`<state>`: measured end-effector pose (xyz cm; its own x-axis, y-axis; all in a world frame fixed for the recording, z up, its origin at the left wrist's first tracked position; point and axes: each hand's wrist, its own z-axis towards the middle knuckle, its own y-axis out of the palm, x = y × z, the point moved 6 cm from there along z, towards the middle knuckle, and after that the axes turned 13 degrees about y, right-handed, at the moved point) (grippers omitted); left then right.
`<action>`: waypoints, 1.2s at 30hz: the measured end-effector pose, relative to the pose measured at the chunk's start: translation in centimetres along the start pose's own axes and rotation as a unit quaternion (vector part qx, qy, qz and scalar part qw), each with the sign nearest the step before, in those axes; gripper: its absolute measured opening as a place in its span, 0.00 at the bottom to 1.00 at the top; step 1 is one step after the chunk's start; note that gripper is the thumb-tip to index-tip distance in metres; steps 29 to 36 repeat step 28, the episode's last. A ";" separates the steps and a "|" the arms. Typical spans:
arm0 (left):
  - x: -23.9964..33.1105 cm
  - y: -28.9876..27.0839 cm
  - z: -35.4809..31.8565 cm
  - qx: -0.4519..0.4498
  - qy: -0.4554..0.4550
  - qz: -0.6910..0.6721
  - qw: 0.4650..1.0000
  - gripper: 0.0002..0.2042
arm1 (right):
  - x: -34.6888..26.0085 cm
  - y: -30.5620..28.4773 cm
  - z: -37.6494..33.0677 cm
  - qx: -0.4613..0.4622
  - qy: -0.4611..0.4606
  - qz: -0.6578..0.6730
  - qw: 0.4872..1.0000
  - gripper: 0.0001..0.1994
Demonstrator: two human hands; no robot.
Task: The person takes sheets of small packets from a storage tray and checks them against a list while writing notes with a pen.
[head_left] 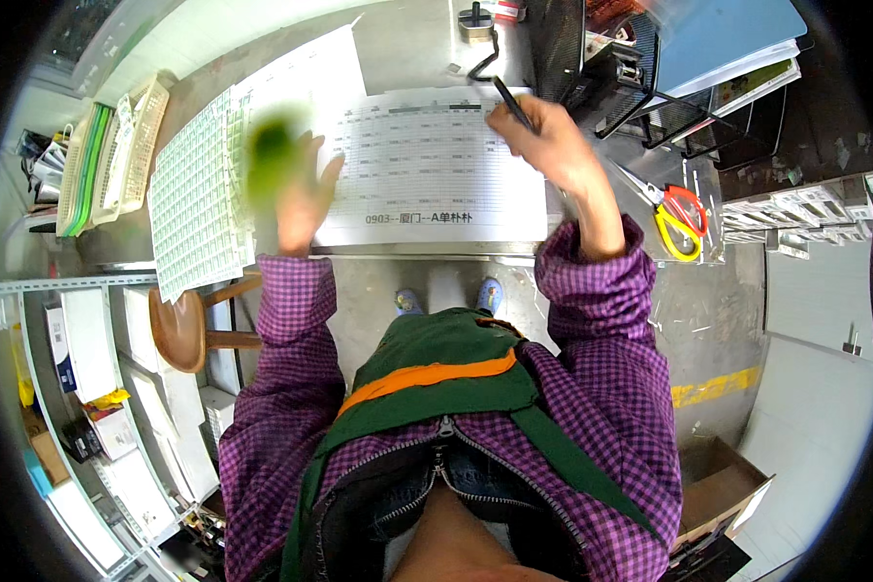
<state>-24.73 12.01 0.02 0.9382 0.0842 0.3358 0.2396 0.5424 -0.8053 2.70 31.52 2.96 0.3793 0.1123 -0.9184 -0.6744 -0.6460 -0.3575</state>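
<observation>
A black pen point(514, 104) is gripped in my right hand point(553, 145), over the upper right part of a printed table sheet point(427, 179) on the desk. My left hand point(304, 199) is over the left edge of that sheet, smeared by motion. At its fingers a bright green thing point(274, 150) is blurred too; it moves with the hand and seems held there, though its kind does not show. The thumb stands apart from it. Under and left of this hand lie sheets with a green-lined grid point(192, 209), hanging over the desk's near edge.
Scissors with red and yellow handles point(682, 223) lie right of my right hand. Black mesh file racks point(640, 82) with folders stand behind them. Cream baskets point(136, 145) are at far left. A wooden stool point(177, 330) and shelving point(78, 417) stand below left.
</observation>
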 end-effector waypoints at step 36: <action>-5.5 -1.6 -2.7 0.134 -0.124 -0.250 0.951 0.21 | 8.4 -5.7 -18.5 0.145 -0.167 -0.079 0.972 0.12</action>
